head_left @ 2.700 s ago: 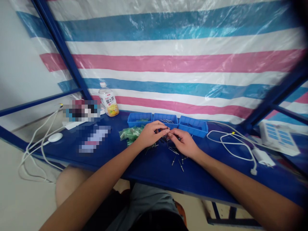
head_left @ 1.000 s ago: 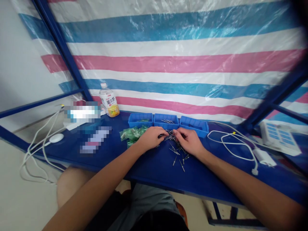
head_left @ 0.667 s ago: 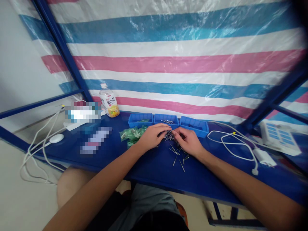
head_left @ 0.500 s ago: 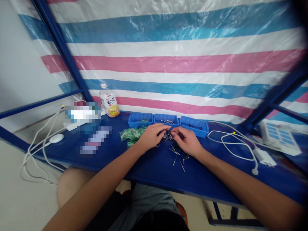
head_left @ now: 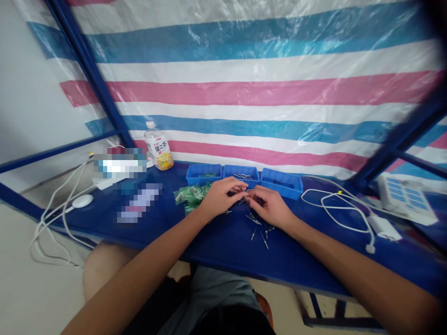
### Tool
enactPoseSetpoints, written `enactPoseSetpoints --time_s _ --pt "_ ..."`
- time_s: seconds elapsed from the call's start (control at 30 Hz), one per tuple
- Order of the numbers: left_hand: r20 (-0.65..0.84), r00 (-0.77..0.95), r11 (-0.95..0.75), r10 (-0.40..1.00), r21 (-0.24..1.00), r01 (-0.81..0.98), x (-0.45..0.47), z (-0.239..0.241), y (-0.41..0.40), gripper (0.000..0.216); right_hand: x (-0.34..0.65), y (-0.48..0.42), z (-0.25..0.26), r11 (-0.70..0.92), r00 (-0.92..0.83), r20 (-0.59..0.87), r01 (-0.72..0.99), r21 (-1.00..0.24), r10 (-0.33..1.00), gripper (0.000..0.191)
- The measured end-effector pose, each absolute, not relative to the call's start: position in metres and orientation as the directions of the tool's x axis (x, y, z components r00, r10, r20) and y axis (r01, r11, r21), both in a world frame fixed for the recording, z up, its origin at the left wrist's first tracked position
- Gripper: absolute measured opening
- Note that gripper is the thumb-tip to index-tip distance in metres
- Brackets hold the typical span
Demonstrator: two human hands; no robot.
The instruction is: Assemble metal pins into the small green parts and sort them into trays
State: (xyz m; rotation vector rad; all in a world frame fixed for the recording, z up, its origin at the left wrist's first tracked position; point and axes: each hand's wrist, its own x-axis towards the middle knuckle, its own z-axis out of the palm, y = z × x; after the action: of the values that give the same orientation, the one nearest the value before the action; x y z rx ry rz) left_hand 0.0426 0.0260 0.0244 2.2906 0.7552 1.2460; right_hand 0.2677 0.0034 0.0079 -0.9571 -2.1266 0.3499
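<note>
Brings right hand in against left hand, joining fingers over metal pins (cannot tell if clamped), handling two-handed.

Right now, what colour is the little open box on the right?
The box is blue; the head view shows it.

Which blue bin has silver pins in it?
The middle bin: silver pins show inside it. The left bin shows green contents; in the right bin I can make out no silver.
</note>
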Motion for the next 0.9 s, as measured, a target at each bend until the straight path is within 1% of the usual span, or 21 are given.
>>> enactPoseSetpoints --time_s 0.07,0.17,0.2,0.23,0.33,0.43,0.67,0.9 --pt "0.6 0.445 -0.733 0.665 0.638 0.236 0.043 0.024 0.025 0.025 0.268 0.004 0.007 0.668 -0.415 0.526 0.52 -0.532 0.742 0.018" --pt "0.551 0.456 -0.688 0.699 0.692 0.217 0.044 0.024 0.023 0.044 0.267 0.005 0.007 0.633 -0.37 0.516 0.505 -0.586 0.773 0.017" --pt "0.542 0.46 -0.683 0.703 0.696 0.224 0.044 0.025 0.023 0.047 0.267 0.005 0.006 0.618 -0.351 0.511 0.494 -0.611 0.785 0.018" --pt "0.539 0.464 -0.685 0.703 0.688 0.239 0.044 0.026 0.023 0.046 0.267 0.005 0.006 0.601 -0.33 0.503 0.483 -0.637 0.799 0.019" --pt "0.545 0.484 -0.716 0.684 0.628 0.305 0.043 0.029 0.023 0.029 0.265 0.005 0.006 0.559 -0.288 0.48 0.453 -0.694 0.829 0.024" --pt "0.548 0.491 -0.725 0.677 0.61 0.319 0.042 0.031 0.024 0.021 0.265 0.003 0.006 0.559 -0.287 0.48 0.448 -0.698 0.829 0.025" --pt "0.544 0.456 -0.69 0.705 0.675 0.262 0.043 0.032 0.024 0.018 0.265 0.005 0.004 0.568 -0.299 0.483 0.444 -0.692 0.823 0.017" --pt "0.516 0.446 -0.66 0.731 0.702 0.269 0.044 0.034 0.022 0.019 0.265 0.003 0.005 0.574 -0.309 0.484 0.432 -0.696 0.819 0.013"
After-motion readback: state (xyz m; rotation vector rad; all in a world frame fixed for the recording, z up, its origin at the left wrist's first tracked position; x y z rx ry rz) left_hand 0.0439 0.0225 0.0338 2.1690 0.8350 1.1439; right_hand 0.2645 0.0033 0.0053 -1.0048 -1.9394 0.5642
